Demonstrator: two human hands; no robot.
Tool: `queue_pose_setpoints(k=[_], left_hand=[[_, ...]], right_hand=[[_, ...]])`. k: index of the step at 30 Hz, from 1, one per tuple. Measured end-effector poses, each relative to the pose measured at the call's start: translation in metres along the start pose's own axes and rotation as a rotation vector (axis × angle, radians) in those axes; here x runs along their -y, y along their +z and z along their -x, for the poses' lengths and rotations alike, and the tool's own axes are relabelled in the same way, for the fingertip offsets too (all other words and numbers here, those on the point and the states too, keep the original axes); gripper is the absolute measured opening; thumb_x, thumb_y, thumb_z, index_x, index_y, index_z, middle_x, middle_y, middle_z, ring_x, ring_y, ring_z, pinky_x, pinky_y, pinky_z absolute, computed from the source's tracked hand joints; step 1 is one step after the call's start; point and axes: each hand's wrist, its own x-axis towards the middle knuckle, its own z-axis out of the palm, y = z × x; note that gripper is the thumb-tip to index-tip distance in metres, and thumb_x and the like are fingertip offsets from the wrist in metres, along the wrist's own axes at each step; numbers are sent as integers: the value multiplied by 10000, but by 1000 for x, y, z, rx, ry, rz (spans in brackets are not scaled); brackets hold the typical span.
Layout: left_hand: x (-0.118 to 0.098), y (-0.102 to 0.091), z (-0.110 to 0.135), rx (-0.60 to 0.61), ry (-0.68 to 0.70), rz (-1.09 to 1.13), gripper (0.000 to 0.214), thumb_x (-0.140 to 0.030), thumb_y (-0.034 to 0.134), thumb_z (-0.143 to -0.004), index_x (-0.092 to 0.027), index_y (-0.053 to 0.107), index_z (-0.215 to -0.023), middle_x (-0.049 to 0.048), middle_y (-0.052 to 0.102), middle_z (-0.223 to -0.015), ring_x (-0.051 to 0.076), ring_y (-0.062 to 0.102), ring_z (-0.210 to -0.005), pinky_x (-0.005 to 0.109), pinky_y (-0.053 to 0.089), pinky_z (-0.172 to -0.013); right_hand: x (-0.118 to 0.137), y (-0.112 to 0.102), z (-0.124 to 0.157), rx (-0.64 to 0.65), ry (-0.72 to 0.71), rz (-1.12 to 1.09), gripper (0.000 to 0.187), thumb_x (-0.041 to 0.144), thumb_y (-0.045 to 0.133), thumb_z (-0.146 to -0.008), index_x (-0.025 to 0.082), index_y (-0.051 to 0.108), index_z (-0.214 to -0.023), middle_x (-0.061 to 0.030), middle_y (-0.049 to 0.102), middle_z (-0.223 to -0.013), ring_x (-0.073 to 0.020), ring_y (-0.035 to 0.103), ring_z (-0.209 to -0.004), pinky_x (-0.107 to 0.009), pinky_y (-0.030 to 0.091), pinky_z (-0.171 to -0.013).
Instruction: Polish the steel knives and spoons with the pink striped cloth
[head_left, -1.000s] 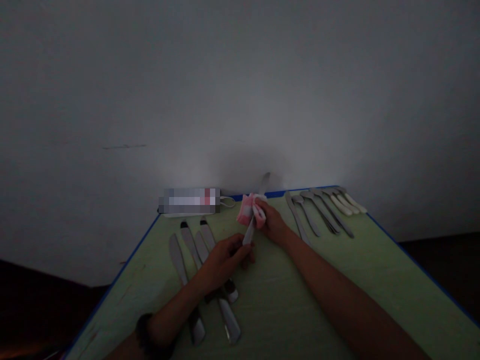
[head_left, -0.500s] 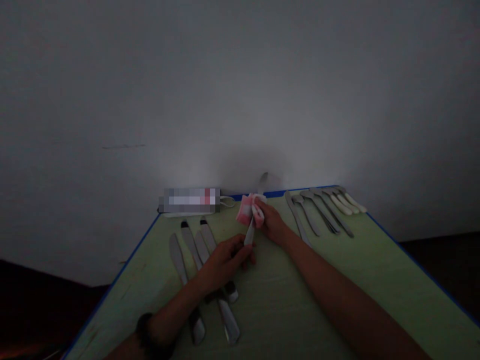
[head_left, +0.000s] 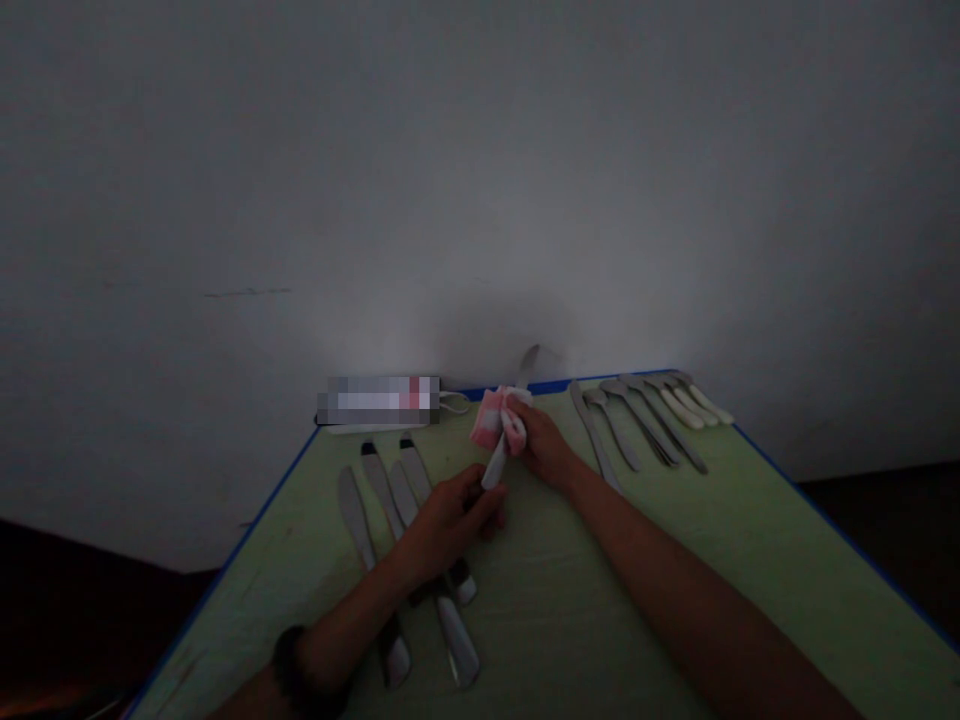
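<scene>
Slight leftward shift since the earlier frame: cloth [head_left: 489, 420] and near end of the held knife [head_left: 495, 466]. Left hand [head_left: 448, 515] grips the knife's near end; right hand [head_left: 544, 445] is closed on the cloth, which is folded around the knife's middle. Knife position: tilted, above the bench [head_left: 577, 600] — between loose knives [head_left: 459, 640] at left and spoons [head_left: 616, 392] at right.
</scene>
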Motion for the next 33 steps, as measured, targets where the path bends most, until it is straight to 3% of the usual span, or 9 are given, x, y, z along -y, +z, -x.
queue_pose_setpoints(k=[3, 12, 18, 24, 29, 33], left_hand=[[-1, -1, 0, -10, 16, -5, 300, -409, 390, -911, -190, 513, -746, -28, 577, -587, 125, 548, -545, 236, 427, -568], [2, 2, 0, -25, 0, 181, 403, -469, 270, -935, -159, 524, -894, -16, 573, -568, 134, 537, -501, 249, 429, -545], [-6, 0, 0, 15, -17, 122, 403, -470, 326, -916, -173, 541, -748, -15, 571, -558, 135, 536, -519, 237, 418, -550], [-5, -2, 4, 40, -2, -67, 515, -424, 245, -933, -188, 545, -587, -16, 549, -490, 134, 523, -505, 232, 400, -574], [1, -4, 7, 104, -22, -83, 465, -384, 307, -901, -184, 545, -555, -27, 517, -440, 117, 482, -430, 217, 371, -495], [2, -4, 6, 148, -11, 101, 361, -328, 337, -877, -161, 622, -734, -4, 609, -524, 141, 554, -516, 231, 423, -552]], right_hand=[[1, 1, 0, 2, -10, -27, 315, 481, 642, -672, 195, 523, -614, 64, 444, -505, -81, 350, -472, -232, 268, -475], [1, -1, 0, 81, 9, -25, 310, 471, 666, -647, 181, 556, -632, 50, 504, -562, -91, 389, -533, -233, 313, -533], [1, 1, 0, 56, 69, -138, 268, 414, 691, -642, 172, 578, -643, 45, 537, -581, -89, 433, -542, -228, 361, -555], [7, -2, -6, -30, 41, -459, 127, 284, 652, -702, 202, 554, -701, 59, 549, -623, -67, 480, -536, -185, 414, -516], [8, -8, -13, -44, 34, -472, 203, 342, 642, -730, 206, 509, -660, 49, 538, -617, -67, 476, -526, -178, 404, -461], [6, -6, -10, -9, -20, -272, 264, 454, 641, -727, 211, 541, -698, 39, 539, -613, -84, 482, -550, -201, 407, -488]])
